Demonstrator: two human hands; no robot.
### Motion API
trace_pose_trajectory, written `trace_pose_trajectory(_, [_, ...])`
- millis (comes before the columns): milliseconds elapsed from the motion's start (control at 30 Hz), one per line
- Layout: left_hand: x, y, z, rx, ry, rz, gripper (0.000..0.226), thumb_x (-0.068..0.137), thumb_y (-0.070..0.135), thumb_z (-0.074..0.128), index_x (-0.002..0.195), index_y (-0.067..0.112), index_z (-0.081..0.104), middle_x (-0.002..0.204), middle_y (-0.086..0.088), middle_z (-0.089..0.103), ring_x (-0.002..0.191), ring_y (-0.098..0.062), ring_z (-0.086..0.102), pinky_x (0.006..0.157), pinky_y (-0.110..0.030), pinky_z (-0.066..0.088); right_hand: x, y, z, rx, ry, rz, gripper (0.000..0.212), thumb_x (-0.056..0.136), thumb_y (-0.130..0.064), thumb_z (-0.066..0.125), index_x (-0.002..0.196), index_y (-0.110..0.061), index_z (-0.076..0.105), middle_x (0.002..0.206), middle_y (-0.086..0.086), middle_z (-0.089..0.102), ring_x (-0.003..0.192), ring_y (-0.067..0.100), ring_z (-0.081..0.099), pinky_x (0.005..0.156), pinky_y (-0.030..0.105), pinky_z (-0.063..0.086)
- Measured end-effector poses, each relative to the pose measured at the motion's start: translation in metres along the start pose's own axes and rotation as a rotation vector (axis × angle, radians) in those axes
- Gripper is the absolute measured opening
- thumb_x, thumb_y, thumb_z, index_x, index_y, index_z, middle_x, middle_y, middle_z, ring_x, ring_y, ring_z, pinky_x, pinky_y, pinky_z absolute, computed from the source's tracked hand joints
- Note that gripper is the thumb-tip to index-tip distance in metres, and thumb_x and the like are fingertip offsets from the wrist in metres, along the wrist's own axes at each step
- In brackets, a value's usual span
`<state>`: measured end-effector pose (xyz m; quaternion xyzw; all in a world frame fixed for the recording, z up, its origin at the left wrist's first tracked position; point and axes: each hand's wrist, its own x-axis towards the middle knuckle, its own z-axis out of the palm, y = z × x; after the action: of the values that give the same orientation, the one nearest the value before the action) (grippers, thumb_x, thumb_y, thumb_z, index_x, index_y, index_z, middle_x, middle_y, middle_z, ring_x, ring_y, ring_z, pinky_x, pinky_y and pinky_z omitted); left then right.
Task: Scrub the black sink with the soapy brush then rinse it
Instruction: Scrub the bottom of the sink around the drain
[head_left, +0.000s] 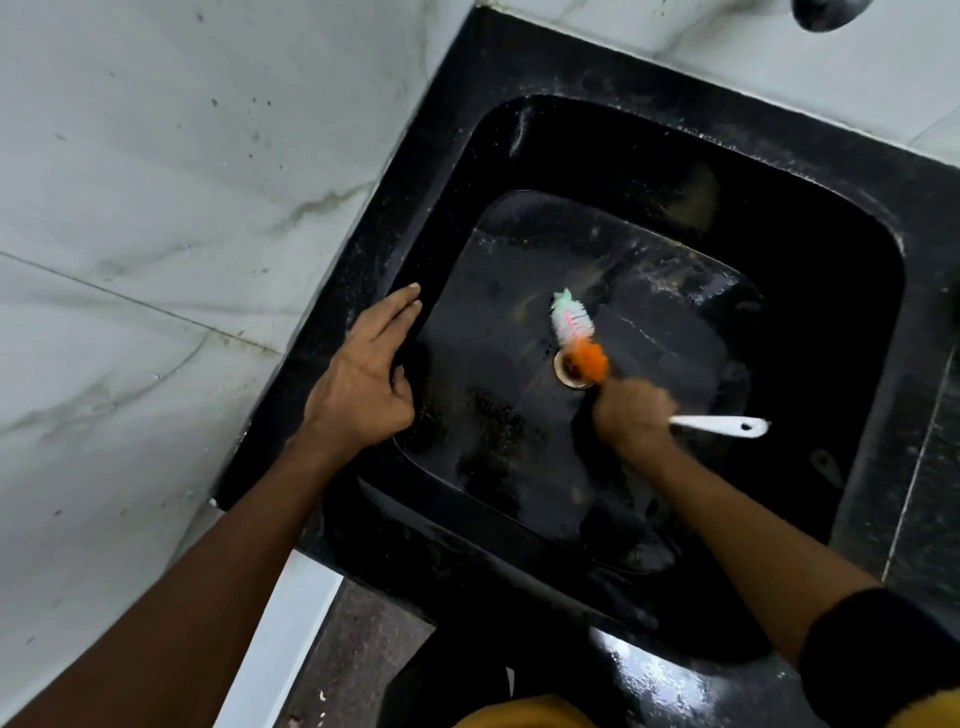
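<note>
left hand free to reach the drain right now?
Probably yes. The left hand rests open on the sink rim, holding nothing. The brush, gripped by the right hand, lies partly over the drain.

The right hand is smeared by motion blur, so its fingers cannot be told apart where they wrap the brush; the middle of the brush's handle is hidden inside that hand. The brush's orange bristles cover part of the drain in the sink. Beyond the sink's far rim, a dark object is cut off by the top edge.
</note>
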<state>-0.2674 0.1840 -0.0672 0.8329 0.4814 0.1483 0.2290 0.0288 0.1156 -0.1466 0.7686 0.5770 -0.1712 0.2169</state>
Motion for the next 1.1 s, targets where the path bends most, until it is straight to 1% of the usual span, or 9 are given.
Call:
trace_pose_trajectory(133, [0.001, 0.002, -0.001, 0.011, -0.017, -0.018, 0.077, 0.072, -0.011, 0.058, 0.148, -0.003, 0.045, 0.161, -0.007, 0.036, 0.149, -0.022, 0.035, 0.119, -0.011, 0.020, -0.009, -0.042, -0.007, 0.014, -0.018, -0.257, 0.035, 0.101, -0.029, 0.037, 0.110, -0.016, 0.068, 0.110, 0.006, 0.069, 0.099, 0.028, 0.067, 0.076, 0.030, 0.049])
trace_pose_trajectory(333, [0.002, 0.002, -0.001, -0.008, -0.042, -0.056, 0.078, 0.076, -0.009, 0.058, 0.151, 0.002, 0.042, 0.164, 0.002, 0.030, 0.152, -0.013, 0.028, 0.117, -0.009, 0.020, 0.080, 0.001, -0.051, 0.224, -0.003, 0.381, 0.038, 0.097, -0.020, 0.039, 0.128, -0.008, 0.058, 0.130, 0.013, 0.059, 0.120, 0.030, 0.056, 0.094, 0.036, 0.045])
trace_pose_trajectory(500, [0.003, 0.001, 0.000, 0.026, -0.036, -0.040, 0.077, 0.076, -0.005, 0.056, 0.152, 0.002, 0.041, 0.165, 0.003, 0.030, 0.152, -0.016, 0.029, 0.121, -0.029, 0.030, 0.071, -0.087, -0.061, 0.419, -0.017, 0.144, 0.038, 0.099, -0.023, 0.039, 0.123, -0.006, 0.062, 0.127, 0.010, 0.062, 0.117, 0.027, 0.060, 0.092, 0.035, 0.047])
trace_pose_trajectory(600, [0.003, 0.003, -0.001, 0.046, -0.052, -0.041, 0.078, 0.076, -0.003, 0.055, 0.153, 0.002, 0.039, 0.165, 0.002, 0.029, 0.153, -0.017, 0.028, 0.121, -0.027, 0.028, 0.080, -0.125, -0.072, 0.586, -0.070, 0.063, 0.038, 0.098, -0.025, 0.041, 0.124, -0.009, 0.062, 0.128, 0.010, 0.062, 0.118, 0.028, 0.059, 0.093, 0.035, 0.046])
trace_pose_trajectory(800, [0.003, 0.003, -0.001, 0.042, -0.073, -0.052, 0.084, 0.076, -0.010, 0.061, 0.155, 0.003, 0.035, 0.166, 0.002, 0.026, 0.154, -0.013, 0.024, 0.122, -0.025, 0.025, 0.073, -0.059, -0.082, 0.983, -0.127, 0.429, 0.041, 0.097, -0.022, 0.047, 0.132, 0.000, 0.053, 0.139, 0.018, 0.051, 0.126, 0.033, 0.050, 0.097, 0.031, 0.041])
trace_pose_trajectory(867, [0.003, 0.004, -0.001, 0.033, -0.069, -0.058, 0.084, 0.076, -0.009, 0.060, 0.155, 0.004, 0.035, 0.167, 0.003, 0.025, 0.154, -0.011, 0.023, 0.121, -0.030, 0.029, 0.071, -0.049, -0.095, 0.949, -0.124, 0.349, 0.038, 0.102, -0.015, 0.041, 0.133, 0.005, 0.050, 0.140, 0.020, 0.049, 0.128, 0.033, 0.046, 0.093, 0.026, 0.035])
trace_pose_trajectory(967, [0.003, 0.005, -0.001, 0.036, -0.077, -0.068, 0.084, 0.076, -0.006, 0.059, 0.156, 0.005, 0.035, 0.167, 0.005, 0.025, 0.154, -0.010, 0.023, 0.120, -0.029, 0.031, 0.082, -0.076, -0.095, 0.993, -0.170, 0.385, 0.039, 0.091, -0.020, 0.050, 0.124, -0.002, 0.058, 0.132, 0.018, 0.057, 0.119, 0.034, 0.056, 0.093, 0.035, 0.047])
trace_pose_trajectory(1033, [0.003, 0.005, -0.002, 0.042, -0.080, -0.049, 0.083, 0.074, -0.004, 0.056, 0.155, 0.004, 0.036, 0.166, 0.003, 0.027, 0.153, -0.012, 0.025, 0.121, -0.029, 0.032, 0.106, -0.111, -0.093, 0.964, -0.279, 0.196, 0.051, 0.086, -0.023, 0.050, 0.135, -0.005, 0.052, 0.138, 0.017, 0.051, 0.123, 0.036, 0.052, 0.099, 0.042, 0.045])
trace_pose_trajectory(1100, [0.004, 0.004, -0.002, 0.046, -0.080, -0.038, 0.084, 0.073, -0.003, 0.056, 0.155, 0.003, 0.036, 0.166, 0.002, 0.028, 0.153, -0.013, 0.025, 0.121, -0.029, 0.031, 0.120, -0.137, -0.098, 1.013, -0.366, 0.108, 0.047, 0.090, -0.021, 0.046, 0.132, 0.000, 0.053, 0.139, 0.018, 0.049, 0.120, 0.037, 0.053, 0.095, 0.044, 0.047])
